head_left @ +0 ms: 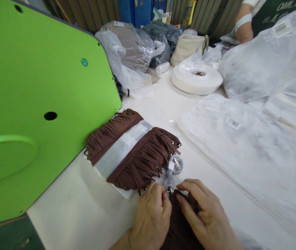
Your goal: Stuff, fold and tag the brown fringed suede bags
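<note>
At the table's near edge, a dark brown fringed bag (180, 227) lies between my hands, its lower part cut off by the frame. My left hand (151, 213) is closed, its fingertips gripping the bag's upper edge beside a small gold-coloured ring (170, 190). On the other side, my right hand (206, 211) pinches the dark brown edge between thumb and fingers. A clear-wrapped metal fitting (176, 164) lies just beyond them. Farther off, two brown fringed bags, a far one (113, 133) and a nearer one (140, 161), rest with a clear plastic sleeve (124, 144) between them.
A green panel (67, 83) stands along the left. White plastic bags with a barcode label (233, 123) cover the right side. Behind are a white tape roll (197, 80), a cream bag (188, 48) and a plastic-wrapped taupe bag (129, 45). Another person's arm (243, 29) shows at upper right.
</note>
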### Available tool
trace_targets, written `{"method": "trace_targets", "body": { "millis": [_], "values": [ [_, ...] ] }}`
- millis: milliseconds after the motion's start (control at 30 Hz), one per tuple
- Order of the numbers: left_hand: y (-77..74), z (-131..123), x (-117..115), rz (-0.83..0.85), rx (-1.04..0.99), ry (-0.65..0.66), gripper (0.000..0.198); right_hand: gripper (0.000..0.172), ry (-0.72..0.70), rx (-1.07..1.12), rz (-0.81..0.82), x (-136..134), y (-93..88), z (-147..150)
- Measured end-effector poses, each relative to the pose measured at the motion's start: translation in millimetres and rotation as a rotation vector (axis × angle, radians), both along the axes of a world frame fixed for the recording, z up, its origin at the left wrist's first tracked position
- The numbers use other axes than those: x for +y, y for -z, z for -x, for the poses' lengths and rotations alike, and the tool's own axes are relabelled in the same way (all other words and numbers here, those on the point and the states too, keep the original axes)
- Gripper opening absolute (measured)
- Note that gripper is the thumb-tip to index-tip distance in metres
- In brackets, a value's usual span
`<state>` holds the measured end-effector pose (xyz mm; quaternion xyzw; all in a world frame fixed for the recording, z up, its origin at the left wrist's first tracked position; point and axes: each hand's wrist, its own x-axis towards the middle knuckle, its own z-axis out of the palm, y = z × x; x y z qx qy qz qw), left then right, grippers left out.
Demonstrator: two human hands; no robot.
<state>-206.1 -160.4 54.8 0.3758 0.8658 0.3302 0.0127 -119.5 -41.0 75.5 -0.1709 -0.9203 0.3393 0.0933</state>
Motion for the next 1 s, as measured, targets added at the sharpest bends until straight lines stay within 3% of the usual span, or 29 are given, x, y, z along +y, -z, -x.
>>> {"method": "trace_targets", "body": {
  "millis": [167, 400, 667, 833, 1000],
  "values": [
    [3.2, -2, -6, 0.024, 0.054, -0.020, 0.021, 0.020, -0.041, 0.024, -0.096, -4, -1.1, 4],
    [1.0, 1, -8, 0.015, 0.105, -0.024, 0.021, 0.022, -0.062, 0.052, -0.109, -5, -0.5, 1],
    [-7.3, 1, -12, -0.068, -0.074, 0.133, 0.017, 0.019, -0.031, 0.078, -0.095, -5, 3.7, 3],
    [-6.8, 1, -5, -0.034, -0.028, 0.105, 0.018, 0.019, -0.023, 0.067, -0.100, -6, 4.4, 2],
    [-4.7, 3, -3, 0.002, -0.154, 0.109, 0.019, 0.020, -0.022, 0.066, -0.097, -5, 4.8, 1]
  ]
}}
